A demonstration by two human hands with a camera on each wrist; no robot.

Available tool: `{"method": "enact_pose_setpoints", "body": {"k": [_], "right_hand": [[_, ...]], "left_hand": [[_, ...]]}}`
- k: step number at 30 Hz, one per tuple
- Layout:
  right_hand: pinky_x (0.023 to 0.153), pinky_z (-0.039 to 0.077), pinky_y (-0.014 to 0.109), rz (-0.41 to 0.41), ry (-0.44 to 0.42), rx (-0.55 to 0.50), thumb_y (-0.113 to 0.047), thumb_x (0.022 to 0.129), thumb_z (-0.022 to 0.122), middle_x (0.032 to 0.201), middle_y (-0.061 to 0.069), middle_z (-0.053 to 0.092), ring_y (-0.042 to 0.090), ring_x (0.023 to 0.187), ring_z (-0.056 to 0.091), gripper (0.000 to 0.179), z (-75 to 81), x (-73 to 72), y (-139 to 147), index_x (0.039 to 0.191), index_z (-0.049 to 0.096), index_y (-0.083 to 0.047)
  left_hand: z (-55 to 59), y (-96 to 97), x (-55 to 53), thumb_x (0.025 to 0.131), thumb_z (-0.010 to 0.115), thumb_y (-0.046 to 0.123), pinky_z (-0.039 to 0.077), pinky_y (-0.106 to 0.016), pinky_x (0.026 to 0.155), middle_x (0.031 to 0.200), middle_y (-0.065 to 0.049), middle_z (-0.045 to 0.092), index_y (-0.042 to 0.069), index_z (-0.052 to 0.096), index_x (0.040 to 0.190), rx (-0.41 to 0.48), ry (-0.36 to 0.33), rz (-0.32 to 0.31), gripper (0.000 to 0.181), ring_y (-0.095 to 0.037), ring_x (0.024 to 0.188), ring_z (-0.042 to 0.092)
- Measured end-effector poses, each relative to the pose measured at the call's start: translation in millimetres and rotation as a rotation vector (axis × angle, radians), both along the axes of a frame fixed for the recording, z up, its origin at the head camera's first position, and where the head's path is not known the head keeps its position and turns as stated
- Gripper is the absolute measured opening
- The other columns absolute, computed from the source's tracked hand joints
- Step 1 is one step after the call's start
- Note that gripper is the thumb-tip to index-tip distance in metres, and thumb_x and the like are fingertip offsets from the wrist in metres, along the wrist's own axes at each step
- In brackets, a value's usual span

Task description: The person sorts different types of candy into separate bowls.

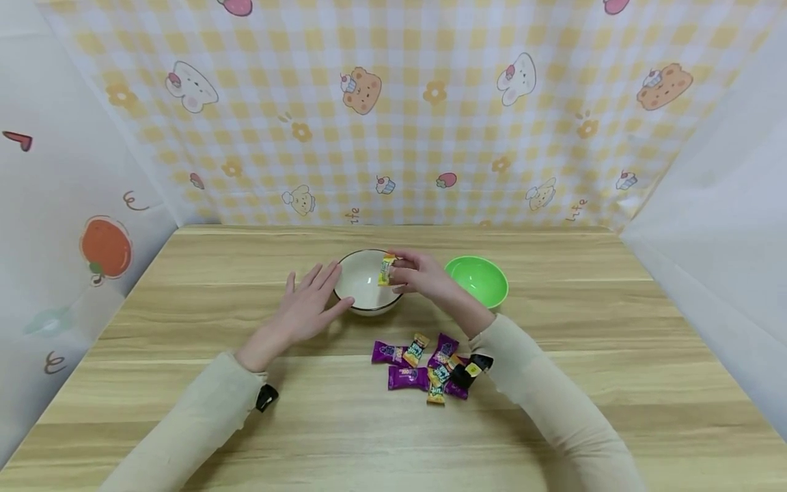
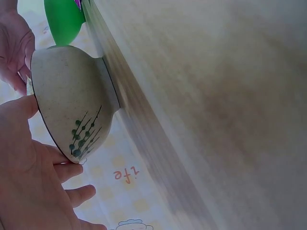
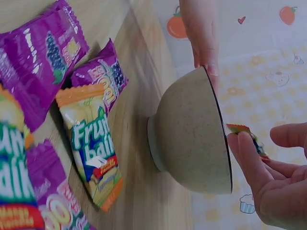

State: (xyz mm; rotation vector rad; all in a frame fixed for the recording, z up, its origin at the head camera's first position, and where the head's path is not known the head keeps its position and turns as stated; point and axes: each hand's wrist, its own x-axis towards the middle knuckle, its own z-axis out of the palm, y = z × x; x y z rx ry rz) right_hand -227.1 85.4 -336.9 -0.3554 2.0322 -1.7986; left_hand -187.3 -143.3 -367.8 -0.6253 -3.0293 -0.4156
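A white bowl (image 1: 367, 281) with a dark rim stands upright on the table; its outside carries a green plant pattern in the left wrist view. My left hand (image 1: 309, 307) rests at the left of its rim, fingers fairly straight and spread. Over the bowl's right side, my right hand (image 1: 419, 277) pinches a yellow-wrapped candy (image 1: 386, 269). In the right wrist view this candy (image 3: 247, 139) sits at the fingertips, just beyond the rim. The inside of the bowl that shows in the head view is bare.
A green bowl (image 1: 478, 281) stands to the right of the white one, partly behind my right wrist. In front lie several purple candies (image 1: 408, 377) and yellow candies (image 1: 416, 349) in a loose heap, some under the right wrist camera. A checked curtain (image 1: 399, 137) hangs behind the table.
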Motion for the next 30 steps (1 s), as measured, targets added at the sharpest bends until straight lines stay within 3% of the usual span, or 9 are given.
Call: {"method": "enact_pose_setpoints", "body": {"k": [4,11,16,21,25,30], "right_hand": [[0.075,0.048,0.033,0.038,0.029,0.009,-0.007,0.089,0.05,0.131,0.018,0.039,0.03,0.103,0.051,0.051,0.5,2.1,2.5,0.135,0.03,-0.001],[0.077,0.046,0.039,0.036,0.128,0.024,-0.012,0.088,0.054,0.12,0.02,0.048,0.027,0.098,0.053,0.034,-1.6,5.6,17.4,0.119,0.049,0.001],[0.076,0.046,0.046,0.157,0.229,0.065,-0.012,0.088,0.055,0.107,0.023,0.053,0.031,0.092,0.054,0.03,-7.2,10.3,39.6,0.114,0.052,0.003],[0.076,0.047,0.034,0.331,0.372,0.196,-0.005,0.084,0.058,0.1,0.019,0.058,0.021,0.088,0.056,0.029,-15.2,18.6,56.8,0.111,0.053,0.005],[0.079,0.045,0.031,0.441,0.352,0.236,-0.005,0.083,0.06,0.101,0.018,0.058,0.019,0.089,0.056,0.032,-23.7,23.0,59.7,0.111,0.053,0.007],[0.083,0.043,0.032,0.501,0.286,0.257,-0.005,0.081,0.062,0.106,0.015,0.056,0.023,0.095,0.054,0.036,-31.7,25.5,56.7,0.114,0.051,0.005]], "left_hand": [[0.2,0.0,-0.3,0.089,0.03,0.057,-0.003,-0.06,0.095,0.145,-0.009,0.015,0.005,0.019,0.14,-0.002,0.0,0.003,0.073,-0.031,0.13,0.01],[0.5,0.2,-0.3,0.089,0.031,0.055,-0.004,-0.06,0.095,0.145,-0.009,0.014,0.005,0.018,0.14,-0.004,-0.008,0.0,0.073,-0.032,0.13,0.01],[0.9,0.0,-0.1,0.089,0.032,0.054,-0.004,-0.06,0.095,0.145,-0.01,0.015,0.004,0.019,0.14,0.0,0.0,-0.007,0.073,-0.032,0.129,0.011],[1.8,-0.4,0.0,0.09,0.031,0.055,-0.005,-0.059,0.095,0.145,-0.01,0.014,0.004,0.018,0.14,0.001,-0.006,-0.008,0.073,-0.031,0.13,0.01],[2.0,-1.0,-0.3,0.089,0.03,0.055,-0.005,-0.059,0.095,0.145,-0.008,0.012,0.005,0.017,0.14,-0.005,-0.01,-0.005,0.073,-0.031,0.13,0.009],[2.6,-0.4,0.2,0.089,0.028,0.057,-0.005,-0.059,0.095,0.146,-0.006,0.01,0.005,0.016,0.141,-0.006,-0.02,-0.004,0.074,-0.031,0.13,0.01]]}}
